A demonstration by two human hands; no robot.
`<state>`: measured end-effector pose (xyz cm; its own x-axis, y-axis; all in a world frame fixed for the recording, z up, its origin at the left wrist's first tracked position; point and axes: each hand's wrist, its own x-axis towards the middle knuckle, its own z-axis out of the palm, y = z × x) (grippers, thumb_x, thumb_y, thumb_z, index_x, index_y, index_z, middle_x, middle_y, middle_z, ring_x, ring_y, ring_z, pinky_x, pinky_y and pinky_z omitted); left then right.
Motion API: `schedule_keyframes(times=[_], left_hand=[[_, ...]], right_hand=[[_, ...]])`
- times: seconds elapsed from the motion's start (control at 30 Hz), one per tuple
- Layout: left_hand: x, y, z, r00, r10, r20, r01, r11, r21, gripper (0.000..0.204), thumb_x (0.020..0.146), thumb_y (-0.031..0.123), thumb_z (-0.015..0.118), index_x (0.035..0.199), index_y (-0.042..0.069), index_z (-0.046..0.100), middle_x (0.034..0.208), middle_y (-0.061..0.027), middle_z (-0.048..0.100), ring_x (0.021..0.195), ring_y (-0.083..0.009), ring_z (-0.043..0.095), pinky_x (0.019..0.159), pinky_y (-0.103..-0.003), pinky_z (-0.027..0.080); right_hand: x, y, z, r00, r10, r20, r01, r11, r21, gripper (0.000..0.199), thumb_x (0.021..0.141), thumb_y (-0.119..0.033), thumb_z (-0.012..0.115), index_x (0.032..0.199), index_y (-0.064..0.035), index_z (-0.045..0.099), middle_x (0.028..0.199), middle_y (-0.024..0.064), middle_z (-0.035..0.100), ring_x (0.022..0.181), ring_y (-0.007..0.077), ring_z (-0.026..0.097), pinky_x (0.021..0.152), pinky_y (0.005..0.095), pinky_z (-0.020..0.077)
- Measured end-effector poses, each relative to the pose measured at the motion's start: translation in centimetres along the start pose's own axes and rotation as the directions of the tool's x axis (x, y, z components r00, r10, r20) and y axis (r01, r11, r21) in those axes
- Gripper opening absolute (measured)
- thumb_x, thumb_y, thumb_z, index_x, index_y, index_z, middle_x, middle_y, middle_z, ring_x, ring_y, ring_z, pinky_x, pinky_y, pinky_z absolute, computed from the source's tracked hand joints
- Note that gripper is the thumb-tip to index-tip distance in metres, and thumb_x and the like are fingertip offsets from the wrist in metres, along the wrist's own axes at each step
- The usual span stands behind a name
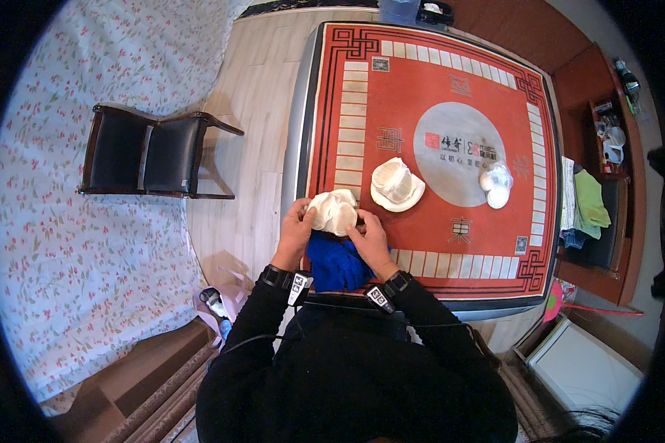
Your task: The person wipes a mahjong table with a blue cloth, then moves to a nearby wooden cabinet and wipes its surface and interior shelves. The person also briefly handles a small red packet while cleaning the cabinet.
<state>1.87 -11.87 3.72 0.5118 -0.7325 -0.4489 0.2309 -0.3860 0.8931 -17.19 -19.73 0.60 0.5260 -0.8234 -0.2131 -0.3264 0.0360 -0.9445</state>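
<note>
Between both hands is a cream-white, soft crumpled fabric piece (334, 211) with rounded, cup-like folds; its exact kind is unclear. My left hand (296, 230) pinches its left edge, thumb on top. On the opposite edge, my right hand (371, 241) grips with thumb and fingers. A bright blue cloth (338, 263) lies bunched under and in front of them at the table's near edge. Just right of the held piece rests a similar cream-white cup-shaped fabric piece (397, 184). Farther right sits a small white bundle (497, 184), partly covered in clear plastic.
The square table has a red patterned cover (436, 244) with a grey circle. A black chair (148, 151) stands at the left, beside a flowered curtain (118, 273). Green cloth (591, 199) lies on a seat at the right. A pink bag (225, 306) is at the lower left.
</note>
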Motion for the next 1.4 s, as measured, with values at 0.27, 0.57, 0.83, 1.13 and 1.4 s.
schedule_keyframes(times=[0.27,0.57,0.83,1.13,1.4], left_hand=[[0.6,1.2,1.2,0.999,-0.046,-0.003,0.045,0.983,-0.179,0.026,0.102,0.017,0.062,0.121,-0.002,0.062,0.105,-0.0076,0.069,0.095,-0.0132,0.064,0.084,-0.028,0.053],[10.1,5.5,2.9,0.921,-0.017,0.389,-0.068,0.976,0.206,0.026,0.097,0.022,0.072,0.111,0.002,0.064,0.101,-0.0040,0.066,0.094,-0.0136,0.062,0.084,-0.031,0.051],[11.6,6.3,6.0,0.941,0.010,0.337,-0.093,0.969,0.231,0.031,0.096,0.022,0.073,0.113,-0.001,0.062,0.102,-0.0069,0.068,0.094,-0.0139,0.063,0.084,-0.029,0.052],[6.9,4.8,4.3,0.927,-0.025,0.375,0.033,0.999,-0.017,0.050,0.107,0.041,0.052,0.130,-0.002,0.059,0.118,-0.0070,0.068,0.106,-0.0145,0.064,0.095,-0.030,0.050],[6.9,3.3,5.4,0.922,-0.107,0.371,0.248,0.901,-0.356,0.054,0.111,0.039,0.041,0.139,-0.006,0.051,0.133,-0.0161,0.063,0.120,-0.0240,0.064,0.105,-0.036,0.051]], right_hand=[[-0.5,-0.9,0.2,0.951,0.244,0.191,-0.306,0.835,0.457,0.052,0.096,-0.020,0.070,0.137,0.0026,0.048,0.123,0.0110,0.065,0.102,0.0153,0.065,0.083,0.0295,0.0535],[-0.4,-2.7,-0.4,0.928,0.243,0.283,-0.370,0.695,0.617,0.044,0.102,-0.020,0.061,0.139,-0.0007,0.048,0.126,0.0085,0.064,0.103,0.0157,0.065,0.079,0.0270,0.0499],[-1.9,-0.4,-3.3,0.936,0.211,0.281,-0.321,0.838,0.440,0.027,0.102,-0.019,0.062,0.122,-0.0016,0.063,0.107,0.0068,0.069,0.087,0.0139,0.067,0.071,0.0270,0.0512],[-0.7,2.3,-11.7,0.890,0.368,-0.269,-0.198,0.844,0.498,0.031,0.104,-0.016,0.059,0.130,0.0006,0.058,0.106,0.0059,0.068,0.087,0.0120,0.066,0.068,0.0243,0.0521],[4.4,2.2,-9.7,0.947,0.272,-0.174,-0.193,0.909,0.369,0.027,0.100,-0.012,0.059,0.122,0.0039,0.057,0.107,0.0100,0.069,0.084,0.0162,0.071,0.063,0.0285,0.0577]])
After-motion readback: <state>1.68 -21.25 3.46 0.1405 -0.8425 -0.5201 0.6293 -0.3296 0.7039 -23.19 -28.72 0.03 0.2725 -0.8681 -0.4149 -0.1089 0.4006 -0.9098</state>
